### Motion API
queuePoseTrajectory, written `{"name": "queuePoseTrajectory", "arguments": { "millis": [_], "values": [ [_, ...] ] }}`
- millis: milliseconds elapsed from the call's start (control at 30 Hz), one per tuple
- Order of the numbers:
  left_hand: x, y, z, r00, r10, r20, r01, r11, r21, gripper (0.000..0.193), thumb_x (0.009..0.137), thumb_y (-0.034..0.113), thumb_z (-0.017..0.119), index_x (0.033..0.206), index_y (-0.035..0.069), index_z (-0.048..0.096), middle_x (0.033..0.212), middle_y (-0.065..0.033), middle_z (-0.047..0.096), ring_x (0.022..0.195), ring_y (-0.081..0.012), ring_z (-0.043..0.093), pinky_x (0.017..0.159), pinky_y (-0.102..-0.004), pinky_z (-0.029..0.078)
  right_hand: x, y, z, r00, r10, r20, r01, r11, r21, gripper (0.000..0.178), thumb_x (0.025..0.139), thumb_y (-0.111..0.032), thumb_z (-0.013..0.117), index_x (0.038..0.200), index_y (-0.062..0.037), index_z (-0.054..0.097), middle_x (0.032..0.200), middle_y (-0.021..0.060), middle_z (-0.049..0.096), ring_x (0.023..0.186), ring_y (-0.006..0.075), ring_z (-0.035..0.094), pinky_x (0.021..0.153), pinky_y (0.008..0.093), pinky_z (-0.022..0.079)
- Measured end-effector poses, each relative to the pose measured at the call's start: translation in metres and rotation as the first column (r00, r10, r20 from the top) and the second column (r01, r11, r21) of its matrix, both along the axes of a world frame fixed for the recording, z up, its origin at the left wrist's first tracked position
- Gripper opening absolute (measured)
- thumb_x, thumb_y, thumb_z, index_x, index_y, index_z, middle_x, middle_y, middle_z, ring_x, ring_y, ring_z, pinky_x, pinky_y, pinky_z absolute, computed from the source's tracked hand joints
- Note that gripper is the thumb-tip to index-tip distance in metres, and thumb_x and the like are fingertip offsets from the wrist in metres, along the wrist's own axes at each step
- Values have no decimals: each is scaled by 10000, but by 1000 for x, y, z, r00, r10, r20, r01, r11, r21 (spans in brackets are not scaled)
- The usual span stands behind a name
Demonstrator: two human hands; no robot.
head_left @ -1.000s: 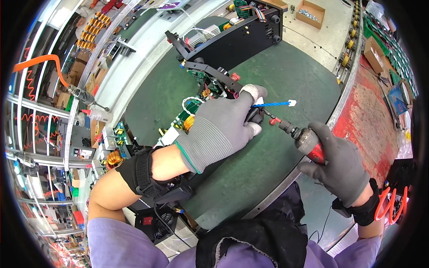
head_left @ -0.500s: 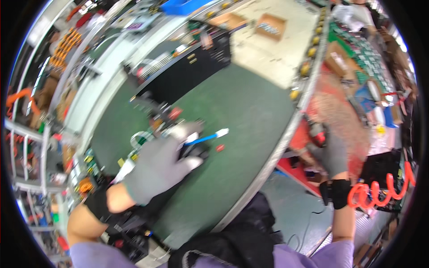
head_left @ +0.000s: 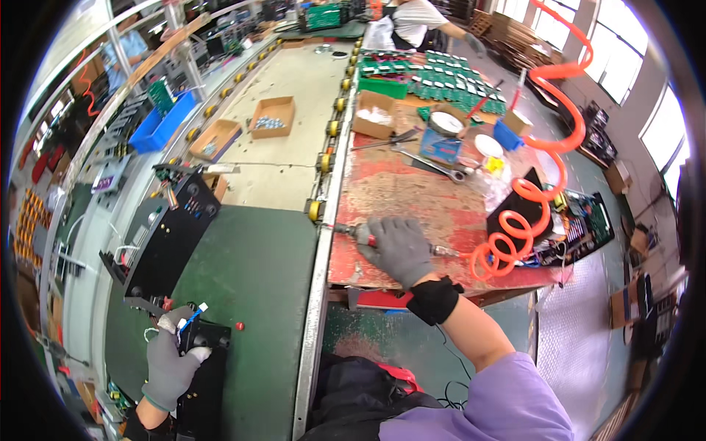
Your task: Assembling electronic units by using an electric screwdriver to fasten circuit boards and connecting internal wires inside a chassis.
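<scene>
My right hand (head_left: 399,251), in a grey glove, is closed round an air screwdriver (head_left: 365,234) lying sideways over the red worktable. The tool's tip points left, and an orange coiled air hose (head_left: 507,250) joins its right end. At the lower left, my gloved left hand (head_left: 170,364) grips the corner of a black casing (head_left: 215,336), thumb and fingers spread round it. Beside those fingers a blue cable (head_left: 193,318) with a white plug sticks up. A small red piece (head_left: 240,325) lies on the green belt to the right of the casing.
A larger black panel unit (head_left: 173,239) stands on the green belt (head_left: 257,287). Cardboard boxes with small metal parts (head_left: 271,117) sit beyond it. On the red worktable (head_left: 382,184) are a wrench (head_left: 434,166), circuit boards (head_left: 456,81) and an opened electronic unit (head_left: 581,228). Another person (head_left: 419,26) works at the far end.
The view has swung right and up. The screwdriver now lies sideways over the worktable in my right hand. My left hand stays at the black casing.
</scene>
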State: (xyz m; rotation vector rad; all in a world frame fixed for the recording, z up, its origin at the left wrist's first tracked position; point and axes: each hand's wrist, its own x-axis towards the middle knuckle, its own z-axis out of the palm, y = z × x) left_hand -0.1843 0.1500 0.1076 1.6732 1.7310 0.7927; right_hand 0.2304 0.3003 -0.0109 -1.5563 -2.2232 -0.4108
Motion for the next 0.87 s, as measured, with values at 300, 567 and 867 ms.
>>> {"name": "queuePoseTrajectory", "arguments": {
  "millis": [300,567,867],
  "values": [
    [-16,-26,87,850,-37,-526,43,999,-2,541,810,348,776,1238,49,634,756,-96,691,685,-191,679,626,-335,513,0,2,10,985,3,-175,-41,975,-216,292,882,-387,662,844,-98,653,904,134,691,845,354,651,736,471,495],
    [37,-199,148,991,20,-130,-65,936,-346,362,938,303,736,1206,63,702,1008,-75,741,950,-167,709,859,-287,533,2,-1,-10,998,-8,-67,10,1000,20,417,822,-299,750,1161,-101,608,1047,116,652,1006,319,627,903,438,470],
    [50,-278,139,964,227,-139,-168,923,345,499,838,403,806,1090,-23,740,702,-133,693,636,-188,693,540,-327,491,12,10,-25,998,26,54,-27,999,20,566,835,-376,747,1268,-75,543,1095,141,615,1059,322,599,898,472,452]
  ]
}}
